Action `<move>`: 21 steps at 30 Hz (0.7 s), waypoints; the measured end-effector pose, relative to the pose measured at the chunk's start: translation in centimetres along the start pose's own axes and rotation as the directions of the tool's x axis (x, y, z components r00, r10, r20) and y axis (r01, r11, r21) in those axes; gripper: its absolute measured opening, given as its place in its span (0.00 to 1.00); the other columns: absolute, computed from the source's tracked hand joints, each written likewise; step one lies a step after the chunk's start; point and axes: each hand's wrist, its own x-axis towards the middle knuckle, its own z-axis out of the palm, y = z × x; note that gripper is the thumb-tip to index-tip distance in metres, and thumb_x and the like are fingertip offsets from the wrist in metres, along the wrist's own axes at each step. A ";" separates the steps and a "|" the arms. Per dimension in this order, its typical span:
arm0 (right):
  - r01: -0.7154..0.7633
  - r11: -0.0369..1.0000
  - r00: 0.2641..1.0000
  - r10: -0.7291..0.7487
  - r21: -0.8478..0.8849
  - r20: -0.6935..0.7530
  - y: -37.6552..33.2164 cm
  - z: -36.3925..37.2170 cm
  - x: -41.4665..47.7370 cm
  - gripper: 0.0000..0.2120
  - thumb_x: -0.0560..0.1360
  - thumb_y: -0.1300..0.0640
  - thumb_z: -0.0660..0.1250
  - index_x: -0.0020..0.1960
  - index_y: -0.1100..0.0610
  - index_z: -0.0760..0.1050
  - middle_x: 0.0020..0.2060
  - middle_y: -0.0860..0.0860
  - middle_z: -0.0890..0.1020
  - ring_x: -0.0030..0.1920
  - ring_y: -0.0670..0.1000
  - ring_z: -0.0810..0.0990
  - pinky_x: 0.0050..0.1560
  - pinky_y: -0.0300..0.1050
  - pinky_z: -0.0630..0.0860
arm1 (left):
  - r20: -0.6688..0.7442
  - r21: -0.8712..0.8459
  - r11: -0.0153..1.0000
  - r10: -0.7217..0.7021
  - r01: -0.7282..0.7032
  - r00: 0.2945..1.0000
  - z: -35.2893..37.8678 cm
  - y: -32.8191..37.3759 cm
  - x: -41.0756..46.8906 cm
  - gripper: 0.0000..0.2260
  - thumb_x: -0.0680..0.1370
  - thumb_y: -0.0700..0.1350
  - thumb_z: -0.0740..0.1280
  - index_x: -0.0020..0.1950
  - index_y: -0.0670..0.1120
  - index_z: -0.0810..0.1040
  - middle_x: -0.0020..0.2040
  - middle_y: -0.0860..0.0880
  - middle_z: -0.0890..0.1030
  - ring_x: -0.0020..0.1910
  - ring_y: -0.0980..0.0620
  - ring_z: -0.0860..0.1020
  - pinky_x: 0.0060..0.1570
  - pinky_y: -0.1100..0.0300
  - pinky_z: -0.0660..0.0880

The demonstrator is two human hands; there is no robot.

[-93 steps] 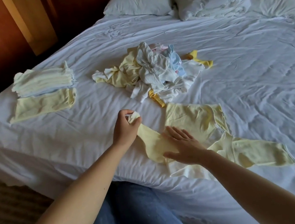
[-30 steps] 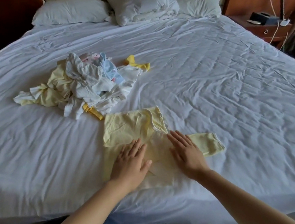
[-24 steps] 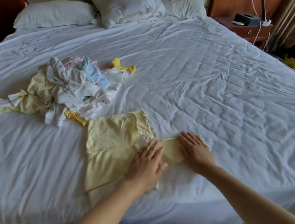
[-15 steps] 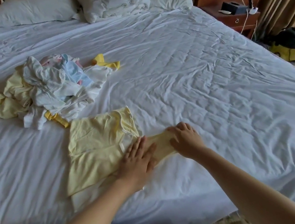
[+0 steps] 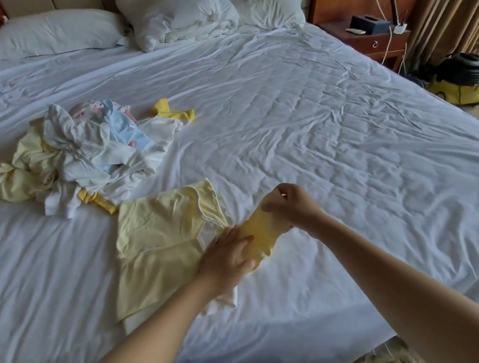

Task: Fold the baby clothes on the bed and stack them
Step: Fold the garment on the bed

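Head view: the right hand (image 5: 294, 207) has lifted the sleeve (image 5: 260, 235) off the bed (image 5: 350, 131), where it lay flat half a second ago. Its fingers (image 5: 280, 188) pinch the cuff end. The left hand (image 5: 226, 259) presses flat, fingers straight, on the yellow top (image 5: 159, 242), touching the raised sleeve. The second sleeve fold looks under way. Well beyond the left fingers lies the unfolded pile (image 5: 84, 153).

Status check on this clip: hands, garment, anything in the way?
Left hand flat on yellow shirt, pinning it. Right hand pinching its sleeve, raised off the bed. Unfolded pile just beyond.
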 end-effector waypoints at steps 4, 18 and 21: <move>0.009 0.994 0.993 -0.022 0.111 0.115 -4.2 2.9 -1.5 0.09 0.73 0.58 0.71 0.51 0.60 0.78 0.37 0.53 0.81 0.34 0.50 0.81 0.24 0.39 0.74 | -0.114 -0.768 0.640 -0.189 0.034 0.975 -3.1 0.7 -1.6 0.16 0.82 0.52 0.61 0.69 0.53 0.72 0.66 0.51 0.77 0.65 0.54 0.75 0.61 0.61 0.71; -0.118 0.973 0.879 0.011 0.197 0.476 -6.8 14.7 -3.6 0.19 0.82 0.46 0.56 0.55 0.59 0.78 0.38 0.60 0.84 0.32 0.56 0.82 0.30 0.45 0.79 | -0.031 -0.937 0.307 -0.544 0.164 0.838 -7.7 -6.5 -7.6 0.16 0.80 0.61 0.59 0.57 0.51 0.75 0.54 0.44 0.80 0.51 0.46 0.81 0.42 0.53 0.79; 0.118 0.981 0.963 -0.151 0.156 0.224 -5.4 15.0 -3.8 0.13 0.82 0.51 0.57 0.53 0.56 0.78 0.36 0.53 0.84 0.32 0.52 0.82 0.36 0.50 0.78 | -0.137 -0.899 0.405 -0.620 0.166 0.773 -7.3 -8.0 -8.1 0.16 0.77 0.49 0.70 0.62 0.49 0.72 0.61 0.44 0.76 0.55 0.44 0.79 0.41 0.50 0.81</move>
